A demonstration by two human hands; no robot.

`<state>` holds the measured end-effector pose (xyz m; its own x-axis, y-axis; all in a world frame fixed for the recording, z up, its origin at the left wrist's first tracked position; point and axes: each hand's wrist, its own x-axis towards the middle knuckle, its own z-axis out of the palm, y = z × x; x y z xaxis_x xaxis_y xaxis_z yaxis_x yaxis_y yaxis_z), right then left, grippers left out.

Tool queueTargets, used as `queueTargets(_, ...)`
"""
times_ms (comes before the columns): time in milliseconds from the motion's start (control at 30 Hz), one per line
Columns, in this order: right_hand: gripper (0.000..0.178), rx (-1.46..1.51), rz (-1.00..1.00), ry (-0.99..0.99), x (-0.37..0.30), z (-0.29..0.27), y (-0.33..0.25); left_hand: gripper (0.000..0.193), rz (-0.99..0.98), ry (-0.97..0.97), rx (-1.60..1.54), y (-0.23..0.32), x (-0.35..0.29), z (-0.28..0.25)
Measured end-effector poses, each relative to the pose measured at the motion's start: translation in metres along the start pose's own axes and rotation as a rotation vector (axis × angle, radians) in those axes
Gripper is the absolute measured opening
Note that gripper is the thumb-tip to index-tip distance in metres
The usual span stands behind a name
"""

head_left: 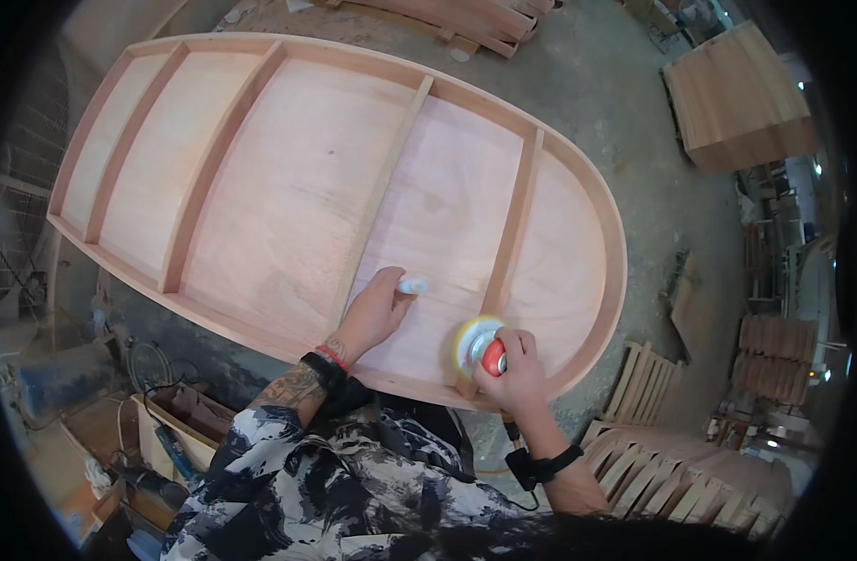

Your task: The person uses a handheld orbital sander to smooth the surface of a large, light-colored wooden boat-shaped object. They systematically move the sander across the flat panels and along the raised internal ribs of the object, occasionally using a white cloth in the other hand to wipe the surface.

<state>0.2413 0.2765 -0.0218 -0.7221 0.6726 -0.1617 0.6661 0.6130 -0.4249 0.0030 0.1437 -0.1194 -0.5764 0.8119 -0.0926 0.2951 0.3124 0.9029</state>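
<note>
A large wooden frame (614, 243) with one rounded end lies in front of me, a pale panel inside it and several crossbars running across. My right hand (520, 379) grips an orbital sander (477, 342) with a red top and a round, yellow-edged pad. The sander rests over the near end of a crossbar (514, 224), close to the frame's near rim. To its left, my left hand (374, 316) hovers over the panel between two crossbars. Its fingers pinch a small whitish piece (412, 286) whose kind I cannot make out.
A hose (512, 428) runs from the sander beside my right wrist. Stacked wooden slats (690, 481) stand at the lower right, a wooden box (739, 98) at the upper right. At the lower left are open wooden boxes (193, 411) with tools. More timber (461, 21) lies beyond the frame.
</note>
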Motion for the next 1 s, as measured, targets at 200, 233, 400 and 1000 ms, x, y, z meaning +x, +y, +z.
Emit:
queueTargets(200, 0.057, -0.020, 0.053, 0.017, -0.022, 0.003, -0.021, 0.041, 0.173, -0.428, -0.080, 0.043, -0.056, -0.079)
queueTargets(233, 0.058, -0.031, 0.045, 0.040, -0.025, 0.005, -0.017, 0.042, 0.258, -0.592, -0.251, 0.050, -0.071, -0.099)
queueTargets(400, 0.059, -0.062, 0.030, 0.060, -0.037, 0.011, -0.012, 0.057, 0.648, -1.295, -0.832, 0.079, -0.137, -0.167)
queueTargets(1000, 0.057, -0.131, 0.078, 0.113, 0.050, -0.005, 0.007, 0.031, 0.963, -0.711, -0.921, 0.116, -0.126, -0.121)
